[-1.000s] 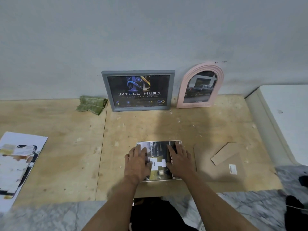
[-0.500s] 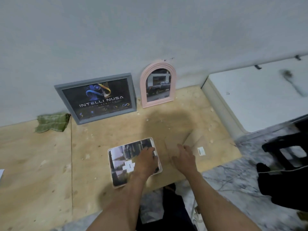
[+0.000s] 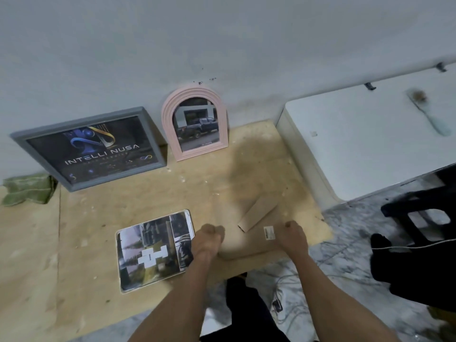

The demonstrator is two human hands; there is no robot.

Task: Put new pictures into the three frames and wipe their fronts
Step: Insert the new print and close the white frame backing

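1. Two hands grip a brown backing board [image 3: 249, 243] near the worktop's [image 3: 148, 198] front edge: left hand [image 3: 206, 239] on its left edge, right hand [image 3: 292, 236] on its right, fingers curled closed.
2. Beside it a picture-covered frame [image 3: 154, 250] lies flat, long axis slanting along the front edge.

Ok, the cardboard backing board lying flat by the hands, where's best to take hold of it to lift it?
Take the backing board by its two side edges near the front, one from each side. It lies flat on the plywood, and the left hand and right hand already flank it. Avoid the stand flap, which looks likely to fold.
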